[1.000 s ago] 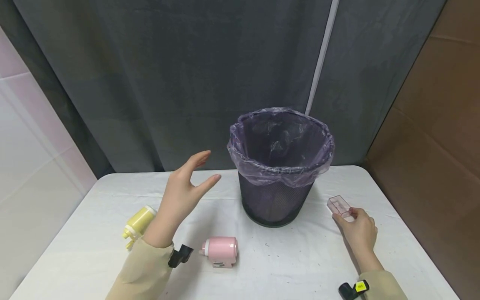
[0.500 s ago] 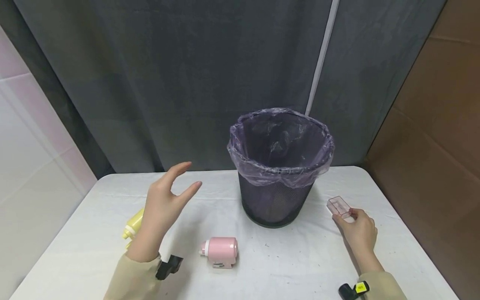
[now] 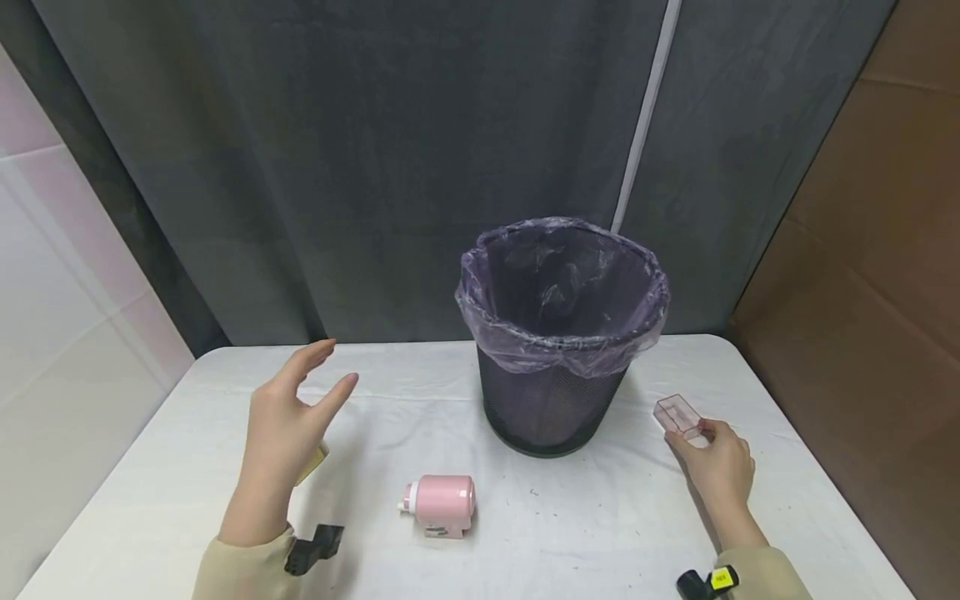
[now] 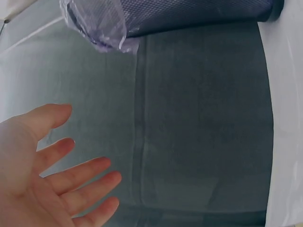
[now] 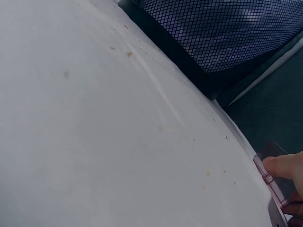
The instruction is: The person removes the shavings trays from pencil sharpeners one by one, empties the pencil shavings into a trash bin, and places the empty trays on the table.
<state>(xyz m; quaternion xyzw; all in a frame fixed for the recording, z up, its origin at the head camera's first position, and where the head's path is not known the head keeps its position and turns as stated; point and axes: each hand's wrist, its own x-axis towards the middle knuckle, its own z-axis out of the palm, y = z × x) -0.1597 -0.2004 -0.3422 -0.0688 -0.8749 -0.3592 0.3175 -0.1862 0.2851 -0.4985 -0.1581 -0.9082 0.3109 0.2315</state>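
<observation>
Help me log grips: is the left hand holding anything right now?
No, the left wrist view shows the left hand with its fingers apart and nothing between them.

The white-covered counter [image 3: 570,542], rounded at its far corners, bore an upright mesh bin [image 3: 551,410], a pink bottle [image 3: 444,502] on its side, scattered specks [image 3: 533,492] and a yellow object [image 3: 314,463] largely hidden by the left hand [image 3: 281,433]; whether the clear box [image 3: 677,414] in the right hand [image 3: 717,468] rested there was unclear.

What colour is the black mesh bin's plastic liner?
The liner is translucent purple, clearest in the head view.
</observation>
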